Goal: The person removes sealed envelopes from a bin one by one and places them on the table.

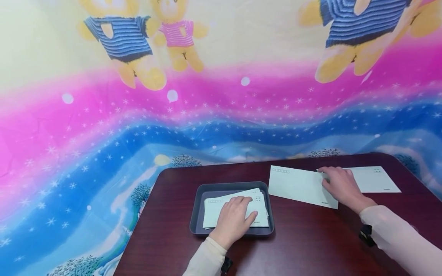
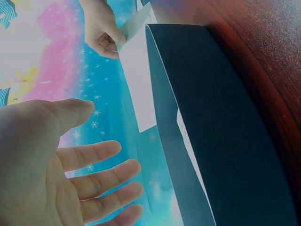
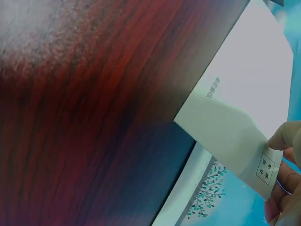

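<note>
Tray (image 1: 197,216): left on counter (image 1: 297,245), containing stacked envelopes (image 1: 212,216).
Left hand (image 1: 233,218): over the stack, fingers extended, spread, grasping nothing.
Held envelope (image 1: 297,188): right of tray.
Right hand (image 1: 342,188): thumb and fingers pinching envelope's far right corner.
Far-right envelope (image 1: 374,181): on counter.

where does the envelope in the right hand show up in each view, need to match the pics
Head: the envelope is in the lower half, right of centre, just right of the tray.
Left wrist: the envelope is at upper centre, just left of the tray.
Right wrist: the envelope is at the right, running down from the top edge.
Shared landmark: the right hand gripping it, partly cut off in the right wrist view.
</note>
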A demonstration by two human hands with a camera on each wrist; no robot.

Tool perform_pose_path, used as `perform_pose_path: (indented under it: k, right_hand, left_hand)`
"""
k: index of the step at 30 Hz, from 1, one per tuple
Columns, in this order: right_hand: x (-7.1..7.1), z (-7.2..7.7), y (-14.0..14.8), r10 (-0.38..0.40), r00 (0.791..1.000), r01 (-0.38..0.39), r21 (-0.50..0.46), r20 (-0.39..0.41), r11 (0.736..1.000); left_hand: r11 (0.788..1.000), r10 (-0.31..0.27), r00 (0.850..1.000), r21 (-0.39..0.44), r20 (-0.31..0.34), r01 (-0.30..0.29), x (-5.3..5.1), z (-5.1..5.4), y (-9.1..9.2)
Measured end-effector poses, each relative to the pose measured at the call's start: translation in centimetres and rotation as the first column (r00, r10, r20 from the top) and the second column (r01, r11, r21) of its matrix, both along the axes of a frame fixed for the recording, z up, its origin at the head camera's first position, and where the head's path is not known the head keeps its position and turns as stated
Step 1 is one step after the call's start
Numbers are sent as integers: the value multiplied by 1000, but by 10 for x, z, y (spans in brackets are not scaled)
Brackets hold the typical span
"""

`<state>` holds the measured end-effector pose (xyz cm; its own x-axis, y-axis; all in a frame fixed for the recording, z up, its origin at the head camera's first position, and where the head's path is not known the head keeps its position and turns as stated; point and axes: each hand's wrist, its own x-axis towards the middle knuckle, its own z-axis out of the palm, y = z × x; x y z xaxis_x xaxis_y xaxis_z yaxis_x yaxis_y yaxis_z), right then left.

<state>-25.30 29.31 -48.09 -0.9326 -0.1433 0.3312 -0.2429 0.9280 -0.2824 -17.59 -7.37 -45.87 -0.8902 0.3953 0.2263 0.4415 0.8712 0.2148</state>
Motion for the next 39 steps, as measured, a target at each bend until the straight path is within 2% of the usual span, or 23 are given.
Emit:
perform_pose_path:
  k: [13, 28, 39]
  right_hand:
    - [-9, -18, 2, -15, 999, 14, 13, 29, 1000]
    - [-24, -26, 0, -6, 998, 4, 25, 66, 1000]
    - [-30, -31, -3, -7, 995, 4, 24, 103, 1000]
  left_hand:
    - [1000, 4, 1000, -2, -5, -4, 0, -1, -1]
    - [1000, 15, 1000, -9, -5, -16, -1, -2, -2]
    - [999, 28, 1000, -23, 5, -28, -3, -6, -9]
